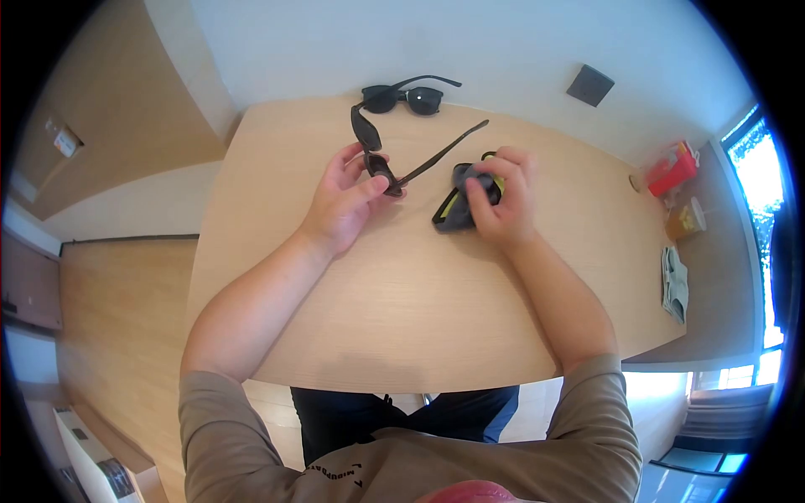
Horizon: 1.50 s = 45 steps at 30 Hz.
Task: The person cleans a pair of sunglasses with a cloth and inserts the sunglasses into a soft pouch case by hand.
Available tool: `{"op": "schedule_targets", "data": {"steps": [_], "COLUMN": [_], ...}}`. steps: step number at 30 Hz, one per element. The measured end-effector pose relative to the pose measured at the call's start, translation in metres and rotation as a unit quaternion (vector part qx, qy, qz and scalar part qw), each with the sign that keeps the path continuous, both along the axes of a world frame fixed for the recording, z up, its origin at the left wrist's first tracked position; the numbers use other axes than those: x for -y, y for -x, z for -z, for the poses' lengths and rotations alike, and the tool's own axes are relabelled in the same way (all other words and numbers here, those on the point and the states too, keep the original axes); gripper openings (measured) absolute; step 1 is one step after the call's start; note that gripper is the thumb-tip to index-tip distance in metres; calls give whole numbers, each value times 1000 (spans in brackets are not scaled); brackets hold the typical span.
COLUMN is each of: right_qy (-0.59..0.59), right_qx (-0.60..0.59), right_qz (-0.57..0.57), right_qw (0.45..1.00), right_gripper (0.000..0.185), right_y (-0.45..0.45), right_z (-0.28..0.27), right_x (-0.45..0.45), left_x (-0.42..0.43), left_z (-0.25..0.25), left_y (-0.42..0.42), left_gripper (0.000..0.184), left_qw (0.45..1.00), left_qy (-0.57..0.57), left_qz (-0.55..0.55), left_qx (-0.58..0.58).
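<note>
My left hand (pixel 344 197) is closed on a pair of dark sunglasses (pixel 365 130), thumb against one lens, with the arms unfolded and the frame held up off the table. My right hand (pixel 506 201) is closed on a crumpled dark grey cloth (pixel 459 220), pinched between thumb and fingers. Black edges and yellow patches show beside and under the cloth; I cannot make out what they belong to. A second pair of dark sunglasses (pixel 423 101) lies at the table's back edge, near the wall.
The light wood table (pixel 402 310) has a curved front edge close to my body. Along its right side are a red packet (pixel 673 170), a brown and yellow container (pixel 688 220) and a folded grey-green item (pixel 673 285). A dark square plate (pixel 590 85) is on the wall.
</note>
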State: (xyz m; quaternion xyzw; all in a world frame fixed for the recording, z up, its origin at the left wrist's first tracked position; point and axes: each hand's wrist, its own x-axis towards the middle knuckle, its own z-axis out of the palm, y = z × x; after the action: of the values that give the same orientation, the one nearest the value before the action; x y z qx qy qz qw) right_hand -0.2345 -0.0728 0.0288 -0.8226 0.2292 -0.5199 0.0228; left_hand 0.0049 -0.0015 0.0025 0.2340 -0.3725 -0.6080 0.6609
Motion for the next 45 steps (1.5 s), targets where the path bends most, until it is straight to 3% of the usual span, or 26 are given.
{"op": "schedule_targets", "data": {"steps": [10,22,45], "right_qy": [16,18,-36], "right_qx": [-58,-81,-120], "right_qz": [-64,-26,-63], "right_qw": [996,996,990], "right_gripper": [52,58,66], "right_y": [-11,-12,-18], "right_z": [-9,-10,-12], "right_x": [-6,-13,-9], "left_x": [-1,-2,-3], "left_z": [0,0,-1], "left_y": [0,0,3], "left_gripper": [65,63,69], "left_qw": [1000,1000,999], "left_qy": [5,7,2], "left_qz": [4,6,25], "left_qx": [5,7,29]}}
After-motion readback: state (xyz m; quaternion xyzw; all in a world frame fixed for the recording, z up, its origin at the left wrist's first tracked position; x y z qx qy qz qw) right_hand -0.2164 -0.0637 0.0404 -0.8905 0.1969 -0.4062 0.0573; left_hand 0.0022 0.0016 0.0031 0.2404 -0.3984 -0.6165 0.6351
